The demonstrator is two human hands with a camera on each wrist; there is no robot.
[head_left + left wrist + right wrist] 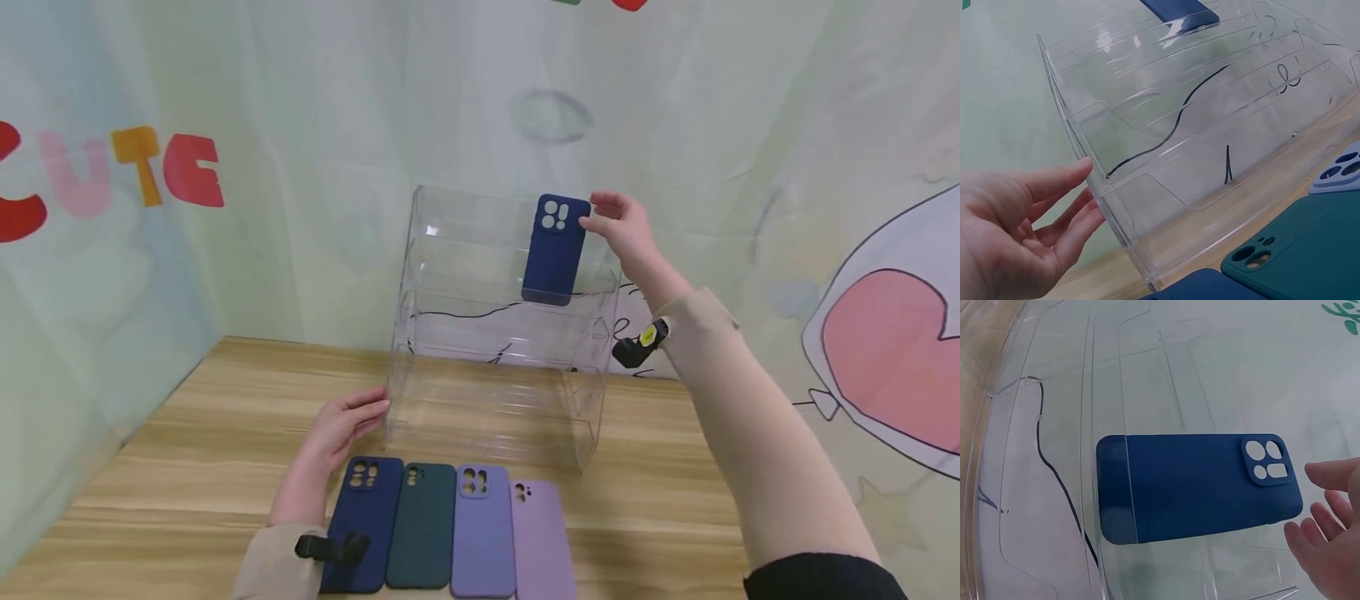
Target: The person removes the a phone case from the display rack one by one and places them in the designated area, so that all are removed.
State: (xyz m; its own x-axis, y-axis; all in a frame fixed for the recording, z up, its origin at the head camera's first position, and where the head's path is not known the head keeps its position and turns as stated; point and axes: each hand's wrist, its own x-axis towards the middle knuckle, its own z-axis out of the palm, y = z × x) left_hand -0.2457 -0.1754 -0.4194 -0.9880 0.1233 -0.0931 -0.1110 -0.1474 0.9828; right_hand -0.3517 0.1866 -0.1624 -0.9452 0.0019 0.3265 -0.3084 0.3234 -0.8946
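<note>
A dark blue phone case (555, 258) leans upright in an upper tier of the clear tiered display rack (1060, 425), its camera cutouts at the top. My right hand (622, 229) is right at the case's upper right corner. In the right wrist view its thumb and fingers (1307, 544) are spread just off the case's edge, with nothing gripped. My left hand (337, 429) touches the rack's left side near the bottom with thumb and fingertips extended, as the left wrist view (1041, 219) also shows.
In front of the rack, another dark blue case (367, 525), a dark green case (422, 525), a periwinkle case (483, 533) and a lilac case (542, 542) lie side by side on the wooden table (187, 442). A printed curtain (315, 167) hangs behind.
</note>
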